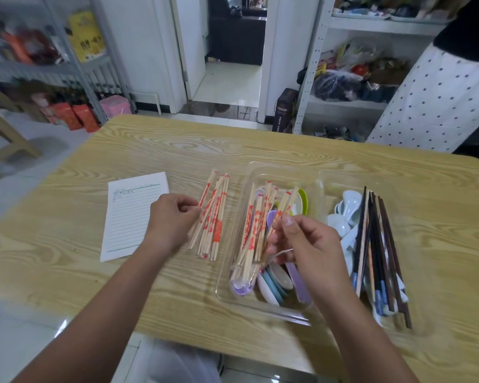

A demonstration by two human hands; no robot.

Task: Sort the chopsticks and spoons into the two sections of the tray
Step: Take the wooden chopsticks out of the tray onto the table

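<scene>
A clear plastic tray (234,211) with two sections lies on the wooden table. Its left section holds wrapped bamboo chopsticks (250,230) lying over coloured spoons (274,280). Its right section holds pale blue spoons (343,217) under dark chopsticks (376,244). A separate pile of wrapped chopsticks (213,217) lies on the table left of the tray. My left hand (172,217) rests at the pile's left edge, fingers curled and touching the chopsticks. My right hand (307,244) hovers over the left section and pinches a wrapped chopstick (284,210) there.
A lined notepad (130,214) lies left of my left hand. A person in a dotted white skirt (432,100) stands at the table's far right corner. Shelves with goods line both sides, and a wooden chair (0,139) stands at the left.
</scene>
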